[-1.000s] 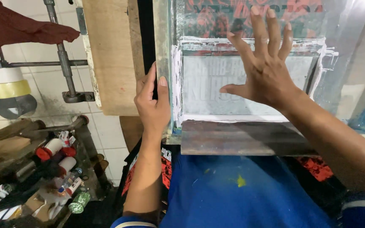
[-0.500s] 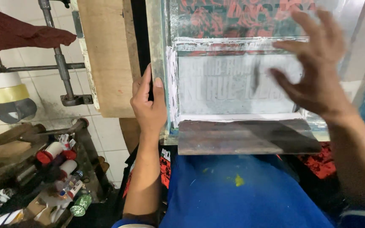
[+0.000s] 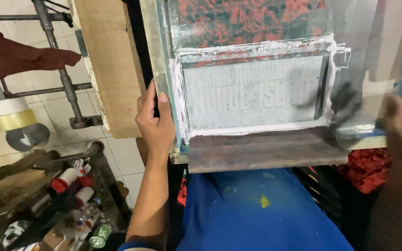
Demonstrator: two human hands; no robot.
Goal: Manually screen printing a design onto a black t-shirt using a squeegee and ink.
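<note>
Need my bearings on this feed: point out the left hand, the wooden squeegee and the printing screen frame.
left hand point(image 3: 156, 125), head view, on the back of the hand gripping the frame's left edge.
wooden squeegee point(image 3: 264, 151), head view, middle of its flat wooden face.
printing screen frame point(image 3: 153, 51), head view, on the left rail.

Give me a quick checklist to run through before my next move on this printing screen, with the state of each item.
1. Left hand gripping the screen frame at its left edge: ok.
2. Right hand position: blurred at the frame's right side, contact cannot tell.
3. Squeegee lying across the frame's lower edge: ok.
4. White ink border around the stencil window: present on all sides, ok.
5. Stencil mesh open and clean: cannot tell.
</note>
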